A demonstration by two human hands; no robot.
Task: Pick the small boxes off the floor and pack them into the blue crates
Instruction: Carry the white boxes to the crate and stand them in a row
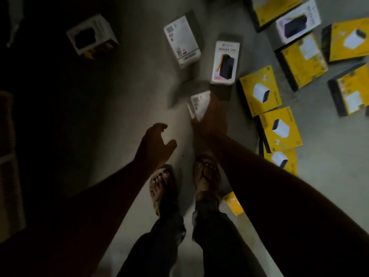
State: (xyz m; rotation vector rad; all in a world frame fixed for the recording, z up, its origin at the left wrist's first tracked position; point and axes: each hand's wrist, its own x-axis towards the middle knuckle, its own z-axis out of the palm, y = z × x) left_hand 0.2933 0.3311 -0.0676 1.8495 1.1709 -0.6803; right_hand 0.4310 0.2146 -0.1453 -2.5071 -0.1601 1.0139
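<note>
The right hand (211, 114) reaches down toward the floor (123, 100) and its grip is clamped on a small white box (199, 104), blurred, with a barcode label facing up; whether the box has left the floor is not clear. The left hand (157, 142) hangs beside it with fingers spread apart and nothing in them, probably free to take the next box or steady a stack.

Just beyond the held box lies a white box printed "HALLEY 20K" (224, 61) with a picture of a dark power bank, and next to it a white box turned label side up (182, 42), its small print unreadable. Another white box with a dark picture (92, 36) sits well apart in shadow. Yellow boxes (259, 90) picturing a white charger lie scattered to the right, flat and face up, so each can be lifted by its edges. No blue crate shows in this view.
</note>
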